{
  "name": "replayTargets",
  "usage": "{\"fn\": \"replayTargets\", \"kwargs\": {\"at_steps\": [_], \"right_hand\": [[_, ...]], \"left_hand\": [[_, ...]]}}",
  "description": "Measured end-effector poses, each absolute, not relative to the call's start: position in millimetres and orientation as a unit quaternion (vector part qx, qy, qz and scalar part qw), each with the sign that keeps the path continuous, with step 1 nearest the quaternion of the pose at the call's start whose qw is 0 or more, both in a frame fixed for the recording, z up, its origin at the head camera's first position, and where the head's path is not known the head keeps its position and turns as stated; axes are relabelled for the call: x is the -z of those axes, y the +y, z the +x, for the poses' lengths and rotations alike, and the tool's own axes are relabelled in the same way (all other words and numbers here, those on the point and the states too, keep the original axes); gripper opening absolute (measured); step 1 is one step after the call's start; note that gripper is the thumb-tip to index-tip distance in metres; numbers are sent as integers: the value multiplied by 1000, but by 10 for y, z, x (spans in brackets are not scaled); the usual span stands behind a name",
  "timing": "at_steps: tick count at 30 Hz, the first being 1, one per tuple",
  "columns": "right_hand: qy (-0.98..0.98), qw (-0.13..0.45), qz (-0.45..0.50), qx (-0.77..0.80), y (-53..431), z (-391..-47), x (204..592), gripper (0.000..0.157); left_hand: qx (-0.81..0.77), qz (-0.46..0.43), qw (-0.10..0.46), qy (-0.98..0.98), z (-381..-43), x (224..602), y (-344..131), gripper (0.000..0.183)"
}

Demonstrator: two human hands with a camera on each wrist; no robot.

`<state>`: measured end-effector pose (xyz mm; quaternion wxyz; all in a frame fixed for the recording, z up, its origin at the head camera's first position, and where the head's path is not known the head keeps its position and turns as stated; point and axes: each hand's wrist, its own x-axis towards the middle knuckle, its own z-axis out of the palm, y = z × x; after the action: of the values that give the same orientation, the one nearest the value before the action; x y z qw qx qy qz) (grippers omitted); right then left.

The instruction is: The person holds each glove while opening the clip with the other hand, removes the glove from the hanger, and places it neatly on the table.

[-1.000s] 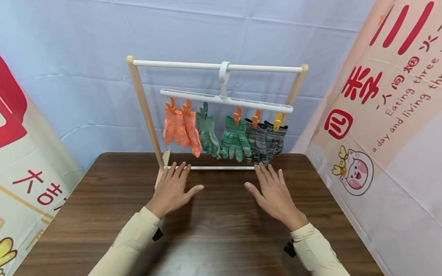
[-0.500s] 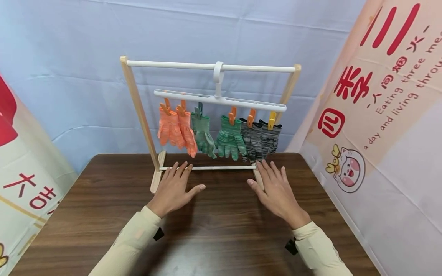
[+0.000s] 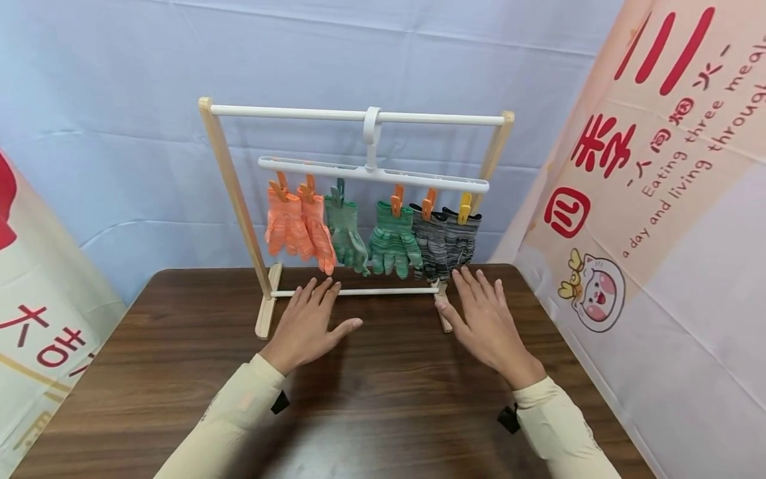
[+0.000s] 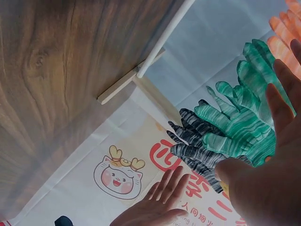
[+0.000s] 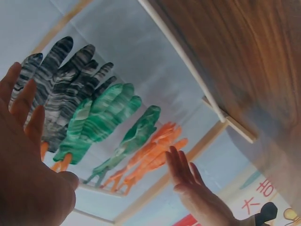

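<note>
Both hands are held out over the table with fingers extended, holding nothing. My left hand [image 3: 305, 329] is by the rack's lower bar near its left foot; my right hand [image 3: 487, 326] is just right of the right foot. In front of them stands a wooden drying rack [image 3: 236, 199]. From its white top bar hangs a white clip hanger [image 3: 419, 180], tilted slightly down to the right. Clothespins hold knitted gloves on it: two orange gloves [image 3: 289, 226], two green gloves [image 3: 391, 239] and two black-and-grey gloves [image 3: 461, 243]. Neither hand appears to touch the gloves.
The dark wooden table [image 3: 371, 392] bears the rack near its back edge. A pale cloth backdrop [image 3: 143, 166] rises behind it, and a printed curtain [image 3: 598, 266] closes off the right side. Another printed cloth [image 3: 36, 346] hangs at the left.
In the head view the rack and backdrop have shifted left. Both hands now sit farther right relative to the rack, uncovering its feet. The gloves stay clipped.
</note>
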<state>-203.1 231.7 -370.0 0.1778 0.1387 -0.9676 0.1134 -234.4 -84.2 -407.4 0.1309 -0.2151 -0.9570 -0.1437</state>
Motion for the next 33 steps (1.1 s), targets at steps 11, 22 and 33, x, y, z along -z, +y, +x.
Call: {"fn": "replayTargets", "kwargs": {"at_steps": [11, 22, 33], "right_hand": [[-965, 190, 131, -124, 2418, -2047, 3568, 69], [-961, 208, 121, -135, 2498, -2088, 3439, 68], [-956, 227, 109, -153, 2572, -2163, 3295, 67]], "left_hand": [[133, -233, 146, -952, -2350, 3972, -646, 89], [119, -263, 156, -945, -2394, 3841, -372, 88], [121, -283, 158, -938, -2430, 3735, -103, 85]]}}
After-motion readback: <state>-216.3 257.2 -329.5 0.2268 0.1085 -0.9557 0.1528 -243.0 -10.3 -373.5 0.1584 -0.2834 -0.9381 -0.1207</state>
